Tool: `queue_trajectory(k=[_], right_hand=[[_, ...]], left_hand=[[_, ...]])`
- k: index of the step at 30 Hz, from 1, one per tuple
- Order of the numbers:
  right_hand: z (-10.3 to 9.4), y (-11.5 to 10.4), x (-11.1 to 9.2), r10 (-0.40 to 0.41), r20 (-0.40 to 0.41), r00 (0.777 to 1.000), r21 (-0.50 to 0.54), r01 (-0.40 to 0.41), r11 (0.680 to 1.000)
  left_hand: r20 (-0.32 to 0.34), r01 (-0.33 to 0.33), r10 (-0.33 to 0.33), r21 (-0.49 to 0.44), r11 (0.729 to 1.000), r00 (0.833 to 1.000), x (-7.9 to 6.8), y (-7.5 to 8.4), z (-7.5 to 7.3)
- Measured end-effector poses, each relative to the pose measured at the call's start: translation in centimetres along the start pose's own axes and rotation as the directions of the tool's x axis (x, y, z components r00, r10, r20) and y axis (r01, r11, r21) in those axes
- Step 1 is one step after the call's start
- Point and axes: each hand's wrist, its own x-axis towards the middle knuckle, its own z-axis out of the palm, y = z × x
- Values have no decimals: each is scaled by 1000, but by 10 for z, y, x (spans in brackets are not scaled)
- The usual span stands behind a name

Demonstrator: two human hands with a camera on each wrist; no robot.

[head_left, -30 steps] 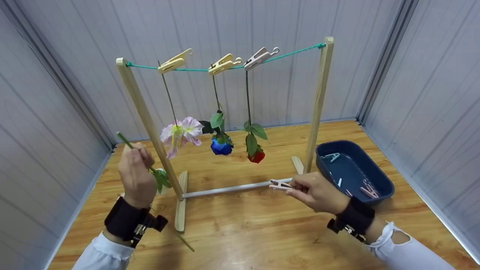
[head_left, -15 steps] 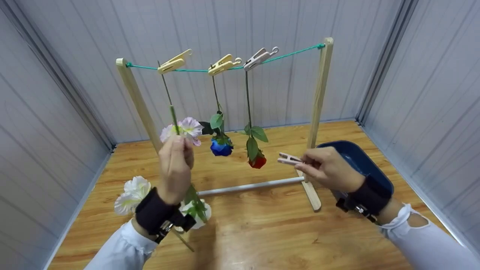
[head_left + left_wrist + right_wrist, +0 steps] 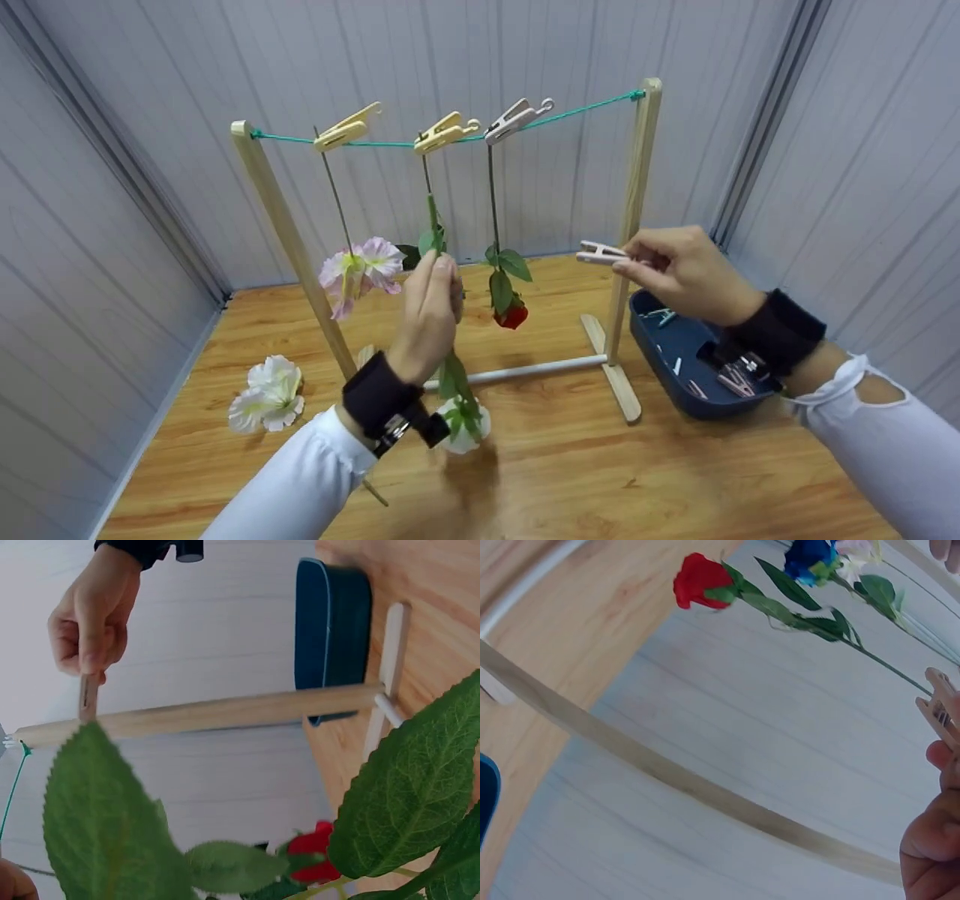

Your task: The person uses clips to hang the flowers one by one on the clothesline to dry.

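My left hand point(image 3: 429, 319) grips the green stem point(image 3: 433, 214) of a white flower point(image 3: 463, 431), whose bloom hangs head down below the wrist. Its leaves point(image 3: 416, 787) loom large in the left wrist view. Near the right post, my right hand point(image 3: 690, 274) pinches a pale pink clothespin point(image 3: 600, 253) by its handle end, tip pointing left. From the green line point(image 3: 589, 111) hang a pink flower point(image 3: 379, 262), a blue rose point(image 3: 808, 561) and a red rose point(image 3: 511, 313), each clipped by its stem. In the head view my left hand hides most of the blue rose.
Wooden posts point(image 3: 637, 172) hold the line, joined below by a white bar point(image 3: 532, 369). A dark blue basin point(image 3: 705, 409) with several clothespins stands at the right. Another white flower point(image 3: 270, 394) lies on the wooden table point(image 3: 585, 480) at the left. Two yellow clothespins point(image 3: 444, 133) and a greyish one sit on the line.
My left hand has carried the white flower rightward from beside the left post to before the blue rose. My right hand has risen with the clothespin toward the right post.
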Motion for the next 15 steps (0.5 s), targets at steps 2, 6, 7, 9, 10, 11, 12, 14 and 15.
queue_trajectory(k=[2,6,7,9,10,11,12,14,15], right_hand=[[-7,0,7,11,3,1000,1,-11,1000],[-19,-1,20,26,-4,1000,-28,-26,999],[-22,-1,23,30,-8,1000,-37,-31,999],[-27,0,29,43,-18,999,-52,-44,998],[-30,0,32,47,-25,999,-60,-48,997],[-33,0,34,51,-30,998,-68,-53,996],[-36,-1,37,53,-33,998,-78,-55,995],[-41,-1,42,62,-40,997,-88,-65,994],[-43,-2,45,70,-44,997,-88,-74,993]], left_hand=[[12,21,-21,-24,999,1000,6,-3,9],[57,51,-48,-63,997,997,16,-6,27],[70,56,-51,-71,996,996,18,-6,32],[102,61,-52,-91,994,993,22,-7,42],[118,62,-50,-100,993,992,25,-8,46],[135,65,-50,-109,992,990,27,-9,51],[151,67,-49,-119,991,987,29,-9,55],[176,69,-45,-134,989,983,35,-10,63],[187,71,-42,-148,987,981,38,-10,67]])
